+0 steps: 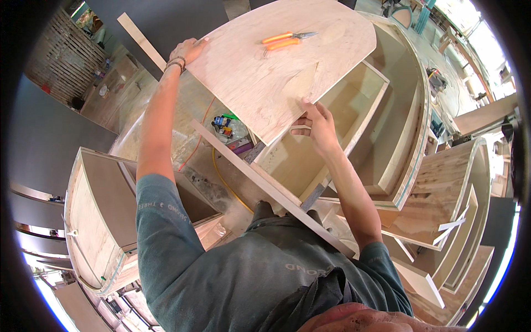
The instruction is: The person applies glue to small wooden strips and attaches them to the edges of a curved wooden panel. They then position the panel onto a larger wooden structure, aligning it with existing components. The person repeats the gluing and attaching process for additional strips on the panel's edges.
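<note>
Plywood panel [243, 72], pale with faint pinkish-brown grain, straight along its near edges, lies above an open wooden box [290, 171]; whether they touch I cannot tell. By its nearest corner, the right hand [319, 126] pinches the right edge, thumb on top. Farther off, the left hand [191, 51] grasps the left corner. Beyond, orange-handled snips [282, 44] rest toward the panel's far edge.

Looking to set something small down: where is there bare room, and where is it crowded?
The panel is bare between the left hand and pliers, and between pliers and right hand. Crowded: the floor beside its left edge, with tools.
</note>
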Available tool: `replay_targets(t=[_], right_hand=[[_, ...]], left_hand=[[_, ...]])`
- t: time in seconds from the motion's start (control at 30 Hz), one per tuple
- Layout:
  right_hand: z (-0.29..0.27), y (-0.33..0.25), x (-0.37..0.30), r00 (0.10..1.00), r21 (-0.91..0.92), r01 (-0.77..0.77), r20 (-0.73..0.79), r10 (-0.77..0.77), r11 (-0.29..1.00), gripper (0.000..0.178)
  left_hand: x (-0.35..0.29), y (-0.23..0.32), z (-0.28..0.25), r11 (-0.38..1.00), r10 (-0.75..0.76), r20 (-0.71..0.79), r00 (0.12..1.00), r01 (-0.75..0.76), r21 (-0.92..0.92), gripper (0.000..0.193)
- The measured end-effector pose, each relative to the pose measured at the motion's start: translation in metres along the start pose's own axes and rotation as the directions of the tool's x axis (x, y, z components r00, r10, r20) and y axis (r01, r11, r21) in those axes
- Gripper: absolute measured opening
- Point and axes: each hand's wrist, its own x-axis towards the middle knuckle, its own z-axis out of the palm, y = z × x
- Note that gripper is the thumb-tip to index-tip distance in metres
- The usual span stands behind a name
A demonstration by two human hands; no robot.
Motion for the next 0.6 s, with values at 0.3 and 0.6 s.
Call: replay_targets(t=[0.3, 0.6], right_hand=[[0.001, 0.005, 0.01, 0.997, 0.025, -0.061, 0.047, 0.06, 0.998, 0.057], [-0.055, 0.012, -0.005, 0.988, -0.056, -0.143, 0.056, 0.146, 0.988, 0.071]], left_hand=[[-0.024, -0.037, -0.012, 0.992, 0.073, -0.167, 0.983, -0.09, -0.093, 0.085], [-0.116, -0.042, -0.052, 0.988, 0.15, -0.515, 0.844, -0.114, 0.101, 0.066]])
